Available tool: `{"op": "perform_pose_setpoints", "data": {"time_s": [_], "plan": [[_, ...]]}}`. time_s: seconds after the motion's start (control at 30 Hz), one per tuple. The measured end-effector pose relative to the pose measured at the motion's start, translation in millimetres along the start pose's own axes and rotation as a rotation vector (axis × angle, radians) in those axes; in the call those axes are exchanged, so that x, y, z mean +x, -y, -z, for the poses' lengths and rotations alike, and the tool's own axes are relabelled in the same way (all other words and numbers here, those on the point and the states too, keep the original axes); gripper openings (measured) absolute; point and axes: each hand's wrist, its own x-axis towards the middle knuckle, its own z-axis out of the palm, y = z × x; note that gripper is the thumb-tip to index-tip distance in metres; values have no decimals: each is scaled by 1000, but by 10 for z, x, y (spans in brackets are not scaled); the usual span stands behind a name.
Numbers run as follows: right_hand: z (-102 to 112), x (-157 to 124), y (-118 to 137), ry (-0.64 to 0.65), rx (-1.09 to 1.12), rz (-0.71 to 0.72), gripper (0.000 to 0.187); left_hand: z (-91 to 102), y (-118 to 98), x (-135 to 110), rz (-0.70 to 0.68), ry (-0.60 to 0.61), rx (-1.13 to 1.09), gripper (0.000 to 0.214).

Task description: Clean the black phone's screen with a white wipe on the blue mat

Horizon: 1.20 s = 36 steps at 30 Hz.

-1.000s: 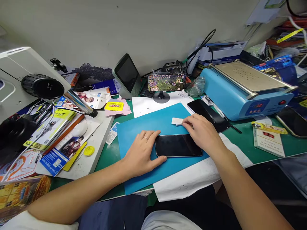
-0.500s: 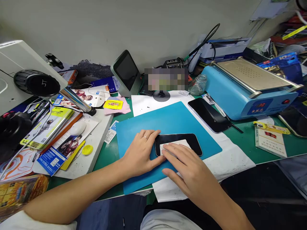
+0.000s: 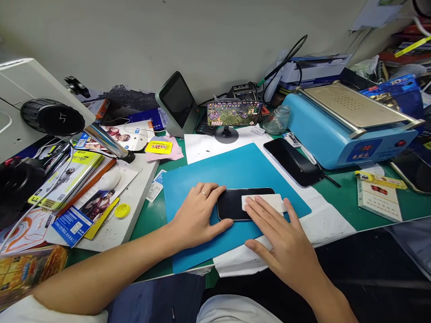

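A smartphone (image 3: 232, 205) lies flat, its dark screen facing up, on a blue mat (image 3: 222, 168). At its left end my left hand (image 3: 198, 211) steadies it, fingers at the far corner and thumb at the near edge. My right hand (image 3: 283, 242) presses a folded white wipe (image 3: 274, 202) onto the right part of the screen with outstretched fingers, the thumb held apart. The wipe reaches slightly past the phone's right end, and fingers cover some of it.
Another dark phone (image 3: 292, 161) lies beyond the mat, near a blue heating-plate machine (image 3: 313, 130) and a glass jar (image 3: 278, 119). A phone showing a game (image 3: 235, 113) stands at the back. Boxes (image 3: 67, 179) and a microscope arm (image 3: 107, 139) crowd the left.
My right hand has slid the wipe rightward along the screen, from the middle to the right end. My left hand and the phone under it stay put.
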Motion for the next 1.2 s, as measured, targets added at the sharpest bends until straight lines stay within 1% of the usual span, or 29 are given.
{"op": "perform_pose_setpoints", "data": {"time_s": [0.07, 0.13, 0.2, 0.27, 0.3, 0.37, 0.47, 0.5, 0.57, 0.63, 0.73, 0.8, 0.83, 0.93, 1.0, 1.1, 1.2], "plan": [[-9, -5, 8, -8, 16, -8, 66, -4, 0, -4, -2, -4, 0, 63], [-23, 12, 33, -38, -3, -89, 66, -6, 1, -5, -7, -11, 0, 63], [-36, 44, 67, -69, -34, -190, 71, -5, 3, -5, -12, -13, -2, 62], [-36, 73, 88, -79, -44, -240, 77, -3, 6, -2, -15, -12, -1, 61], [-28, 80, 88, -71, -35, -233, 77, -4, 7, -1, -16, -12, 1, 61], [5, 75, 69, -33, 14, -156, 74, -7, 11, 0, -20, -15, 6, 61], [62, 36, 26, 11, 145, -17, 57, -17, 17, 0, -29, -23, 11, 60], [71, 25, 20, 4, 183, -9, 50, -21, 19, -1, -31, -26, 13, 60], [64, 18, 28, -31, 221, -53, 43, -24, 23, -4, -29, -25, 17, 60], [30, 32, 56, -65, 193, -127, 45, -24, 25, -6, -27, -21, 18, 61], [-9, 61, 83, -79, 105, -205, 58, -21, 28, -8, -25, -17, 11, 61], [8, 64, 68, -51, 112, -191, 61, -21, 28, -9, -24, -14, 8, 61], [30, 58, 53, -25, 147, -158, 59, -21, 28, -10, -25, -12, 8, 62], [103, 32, 11, 34, 266, -67, 43, -20, 21, -11, -28, -11, 11, 62], [119, 32, 19, 36, 273, -85, 40, -19, 15, -11, -31, -17, 11, 61], [85, 82, 102, 21, 188, -148, 48, -21, 12, -11, -38, -25, 6, 60], [63, 160, 230, 5, 77, -141, 56, -28, 16, -13, -43, -28, -4, 60]]}}
